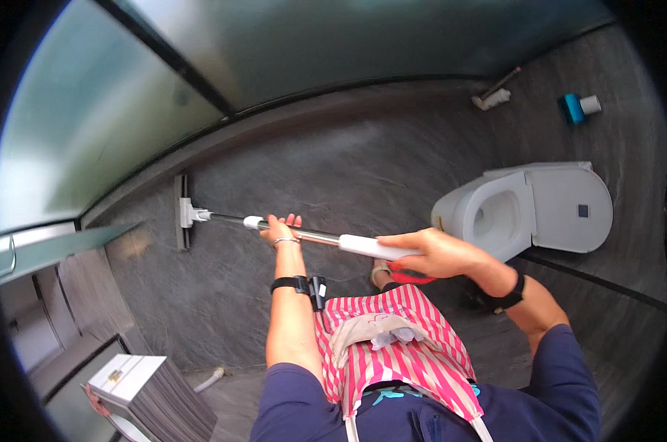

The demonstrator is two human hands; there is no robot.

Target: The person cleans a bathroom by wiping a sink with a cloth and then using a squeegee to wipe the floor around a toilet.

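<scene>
My left hand (281,227) is around the metal pole (317,236) of a long-handled flat mop or squeegee, near its white collar (252,222). My right hand (438,253) grips the white handle (369,246) at the near end; a red strap (410,277) hangs below it. The tool slants away to the left. Its wide head (183,212), with a white joint, lies on the dark grey floor (333,160) near the glass partition. Whether the head is a sponge or a blade cannot be told.
A white toilet (493,215) with its lid raised stands at right. Frosted glass panels (333,44) run along the far side. A glass door (62,251) is at left. A white-topped cabinet (129,375) and a pipe (209,380) are at lower left. A blue holder (573,109) is at upper right.
</scene>
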